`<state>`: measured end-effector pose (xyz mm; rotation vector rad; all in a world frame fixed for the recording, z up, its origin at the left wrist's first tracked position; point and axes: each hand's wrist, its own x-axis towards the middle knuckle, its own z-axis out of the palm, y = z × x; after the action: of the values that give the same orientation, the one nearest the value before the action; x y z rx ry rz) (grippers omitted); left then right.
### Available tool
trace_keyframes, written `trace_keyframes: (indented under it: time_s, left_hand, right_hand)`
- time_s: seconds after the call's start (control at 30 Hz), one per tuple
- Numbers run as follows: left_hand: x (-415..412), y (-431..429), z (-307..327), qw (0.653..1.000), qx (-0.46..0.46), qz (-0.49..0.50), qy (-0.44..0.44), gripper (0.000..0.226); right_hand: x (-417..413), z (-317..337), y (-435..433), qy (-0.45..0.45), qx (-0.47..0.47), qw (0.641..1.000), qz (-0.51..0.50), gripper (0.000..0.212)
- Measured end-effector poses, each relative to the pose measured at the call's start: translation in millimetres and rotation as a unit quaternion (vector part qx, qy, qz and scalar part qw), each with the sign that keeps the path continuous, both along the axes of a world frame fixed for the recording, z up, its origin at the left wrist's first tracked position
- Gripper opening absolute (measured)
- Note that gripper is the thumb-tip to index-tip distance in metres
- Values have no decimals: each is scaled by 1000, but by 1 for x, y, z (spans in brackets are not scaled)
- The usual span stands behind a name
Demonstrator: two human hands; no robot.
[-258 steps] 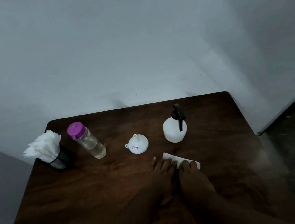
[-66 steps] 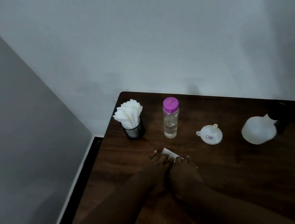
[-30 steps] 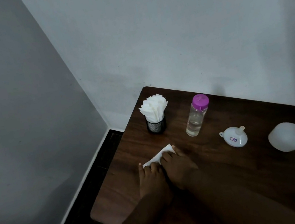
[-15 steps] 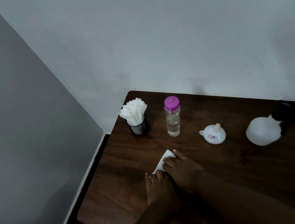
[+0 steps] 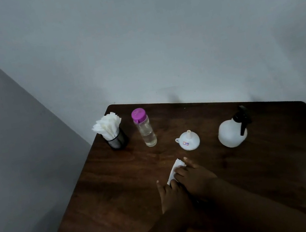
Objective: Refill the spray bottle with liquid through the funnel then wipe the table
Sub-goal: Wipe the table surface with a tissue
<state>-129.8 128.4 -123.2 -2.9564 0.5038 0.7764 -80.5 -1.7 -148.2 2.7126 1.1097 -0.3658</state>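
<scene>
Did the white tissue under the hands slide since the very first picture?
Yes. The tissue moved left: it was in front of the gap between the funnel and the spray bottle, and now lies in front of the funnel's left edge.

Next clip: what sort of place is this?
Likely a plain indoor room corner, home or staged: bare grey walls meeting beside a dark wooden table that carries a napkin holder and a spray bottle.

A black mesh cup [image 5: 117, 141] packed with white napkins [image 5: 107, 126] stands upright before grey walls [image 5: 155, 43].
</scene>
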Motion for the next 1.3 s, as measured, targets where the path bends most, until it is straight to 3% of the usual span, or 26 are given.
trace_keyframes:
  time_s: [0.1,0.23,0.33,0.43,0.53,0.7,0.97,1.07,1.3]
  left_hand:
    - [-6,-24,-5,1000,-2,-13,-2,87]
    - [-13,-58,-11,999,-2,-41,-27,89]
    - [-9,-104,-11,998,-19,-52,-31,85]
    - [-10,-132,-19,996,-30,-65,-44,83]
    - [-15,-155,-15,995,-30,-84,-34,83]
    - [-21,-191,-5,992,-25,-119,-21,86]
    - [-37,-238,2,982,-58,-173,-44,81]
    - [-42,-252,8,979,-56,-189,-45,77]
    - [-50,-274,6,972,-54,-222,-51,71]
  right_hand:
    - [-8,-5,-26,31,6,999,-25,49]
    - [-17,2,-61,64,-20,996,-54,51]
    - [-16,8,-112,23,-18,998,-61,62]
    - [-23,9,-142,42,-59,994,-78,52]
    - [-33,9,-166,67,-43,989,-123,45]
    - [-48,2,-207,36,-68,988,-133,44]
    - [-72,4,-258,53,-18,977,-206,40]
    - [-84,2,-276,28,-11,980,-199,25]
    - [-114,-11,-302,9,11,962,-271,49]
